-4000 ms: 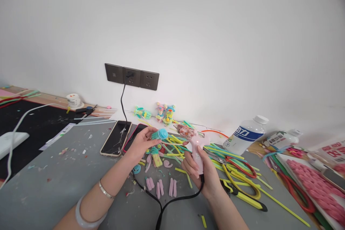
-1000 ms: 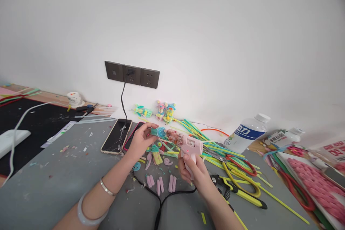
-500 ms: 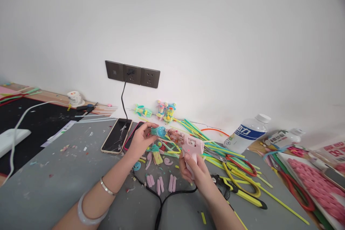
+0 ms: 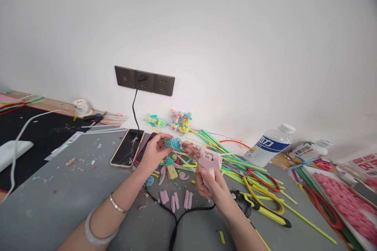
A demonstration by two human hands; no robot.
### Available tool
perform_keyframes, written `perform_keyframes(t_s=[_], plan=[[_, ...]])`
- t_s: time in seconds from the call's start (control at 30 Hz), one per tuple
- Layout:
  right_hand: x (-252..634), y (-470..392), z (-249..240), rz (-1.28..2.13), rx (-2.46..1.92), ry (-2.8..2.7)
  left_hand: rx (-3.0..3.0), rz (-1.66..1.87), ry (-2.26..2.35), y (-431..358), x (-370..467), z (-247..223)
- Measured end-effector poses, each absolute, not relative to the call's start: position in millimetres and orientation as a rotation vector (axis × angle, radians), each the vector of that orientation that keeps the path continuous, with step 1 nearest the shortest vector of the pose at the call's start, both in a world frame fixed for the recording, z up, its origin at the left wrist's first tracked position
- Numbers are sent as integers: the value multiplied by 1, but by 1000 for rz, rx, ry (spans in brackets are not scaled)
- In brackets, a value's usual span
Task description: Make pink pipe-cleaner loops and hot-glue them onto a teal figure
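Between the thumb and fingers of my left hand (image 4: 156, 151) is a small blue coiled piece (image 4: 176, 143), held above the table. My right hand (image 4: 213, 182) is wrapped round the handle of a pink glue gun (image 4: 211, 159). The gun's crusted nozzle (image 4: 190, 149) points left and is close to the blue piece; whether they touch I cannot tell. Below the hands lie a green and yellow piece (image 4: 171, 169), a pink spiral (image 4: 183, 175), a blue spiral (image 4: 149, 181) and several pink folded pieces (image 4: 175, 201).
Two phones lie left of centre, one with a cracked screen (image 4: 129, 147). Small figures (image 4: 182, 120) rest by the wall. Coloured strips, scissors (image 4: 265, 180) and yellow-handled pliers (image 4: 265, 211) are on the right, near a bottle (image 4: 269, 145). A black cable (image 4: 176, 225) runs across the front.
The glue gun has shifted very slightly left towards the blue piece. My left hand has hardly moved and both holds are the same.
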State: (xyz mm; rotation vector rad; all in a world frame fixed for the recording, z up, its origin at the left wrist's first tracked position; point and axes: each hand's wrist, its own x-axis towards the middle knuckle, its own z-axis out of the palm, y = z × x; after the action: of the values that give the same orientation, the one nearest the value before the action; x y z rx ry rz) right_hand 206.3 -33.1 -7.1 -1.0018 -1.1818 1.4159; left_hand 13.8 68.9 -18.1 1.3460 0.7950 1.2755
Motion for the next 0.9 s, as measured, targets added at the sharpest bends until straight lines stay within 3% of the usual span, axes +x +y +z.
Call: perform_keyframes(t_s=[0.57,0.9], plan=[[206,-32,-8,1342,-1029,-1150,1343,1250,798,66,15,-12],[210,-31,-7,901,-1012,-1203,1320,1236,800,68,13,-14]])
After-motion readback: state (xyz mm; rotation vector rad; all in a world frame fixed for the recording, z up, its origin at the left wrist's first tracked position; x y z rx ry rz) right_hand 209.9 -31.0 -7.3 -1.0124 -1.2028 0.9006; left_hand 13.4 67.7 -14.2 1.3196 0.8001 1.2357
